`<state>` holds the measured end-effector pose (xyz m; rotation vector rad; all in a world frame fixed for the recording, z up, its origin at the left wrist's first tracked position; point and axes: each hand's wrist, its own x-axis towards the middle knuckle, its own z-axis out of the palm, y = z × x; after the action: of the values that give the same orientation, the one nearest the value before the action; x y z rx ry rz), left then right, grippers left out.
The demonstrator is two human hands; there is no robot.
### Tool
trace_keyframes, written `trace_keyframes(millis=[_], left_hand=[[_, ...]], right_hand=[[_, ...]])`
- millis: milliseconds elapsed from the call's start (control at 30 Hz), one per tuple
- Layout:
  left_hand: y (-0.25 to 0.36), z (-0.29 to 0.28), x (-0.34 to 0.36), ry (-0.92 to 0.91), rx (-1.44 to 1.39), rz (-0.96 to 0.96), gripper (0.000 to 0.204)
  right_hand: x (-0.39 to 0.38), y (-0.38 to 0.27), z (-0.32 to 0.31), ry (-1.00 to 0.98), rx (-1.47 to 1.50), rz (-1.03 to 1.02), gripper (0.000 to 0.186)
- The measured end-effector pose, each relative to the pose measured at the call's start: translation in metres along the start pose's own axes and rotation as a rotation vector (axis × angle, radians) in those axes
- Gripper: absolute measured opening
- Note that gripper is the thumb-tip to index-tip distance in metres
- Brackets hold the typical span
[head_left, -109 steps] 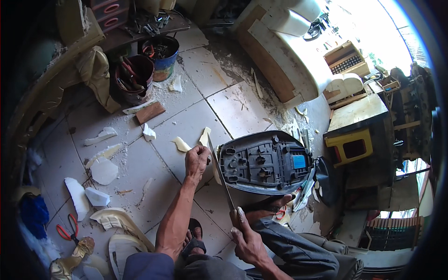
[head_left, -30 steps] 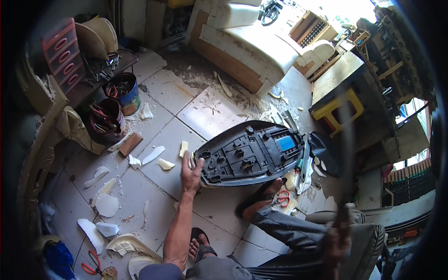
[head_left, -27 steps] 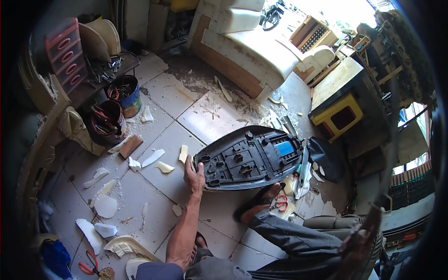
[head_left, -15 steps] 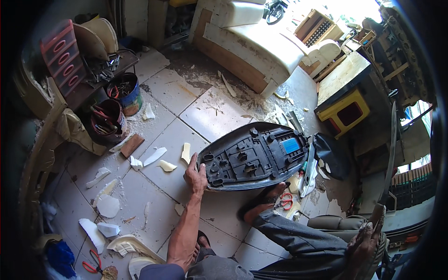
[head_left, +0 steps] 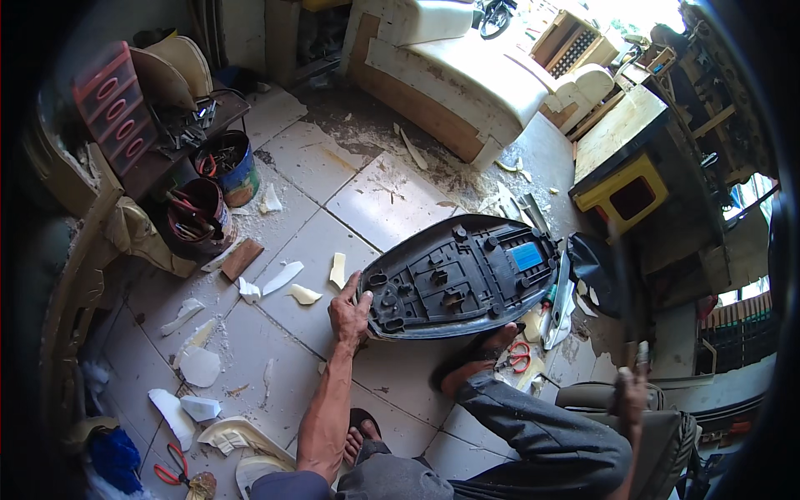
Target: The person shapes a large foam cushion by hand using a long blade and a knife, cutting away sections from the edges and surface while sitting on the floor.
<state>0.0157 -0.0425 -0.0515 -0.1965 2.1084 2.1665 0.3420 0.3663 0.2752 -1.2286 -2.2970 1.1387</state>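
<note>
- The black seat base (head_left: pixel 446 279) is seen underside up over the tiled floor (head_left: pixel 383 204), its left end gripped by the left hand (head_left: pixel 348 315).
- A long blade (head_left: pixel 622 287), blurred, is clasped in the right hand (head_left: pixel 631 392).
- Red-handled scissors (head_left: pixel 520 358) are seen near the right foot (head_left: pixel 502 337).

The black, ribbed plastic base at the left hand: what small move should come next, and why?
Perhaps bring the long, thin, dark blade in the right hand across to the left end of the black, ribbed plastic base. The left hand is already on that end, while the blade is off to the right, clear of the base.
</note>
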Motion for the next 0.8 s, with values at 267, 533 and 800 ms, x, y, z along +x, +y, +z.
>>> trace_keyframes(millis=[267, 533, 800], left_hand=[[0.005, 0.025, -0.006, -0.003, -0.015, -0.012, 0.057], [0.105, -0.007, -0.015, 0.082, 0.11, 0.418, 0.053], [0.264, -0.033, -0.11, -0.025, 0.351, 1.103, 0.071]], right_hand=[[0.032, 0.291, 0.111, 0.307, -0.623, 0.05, 0.084], [0.072, 0.126, 0.235, -0.249, 0.352, 0.284, 0.062], [0.148, 0.078, 0.256, -0.415, 0.681, 0.632, 0.101]])
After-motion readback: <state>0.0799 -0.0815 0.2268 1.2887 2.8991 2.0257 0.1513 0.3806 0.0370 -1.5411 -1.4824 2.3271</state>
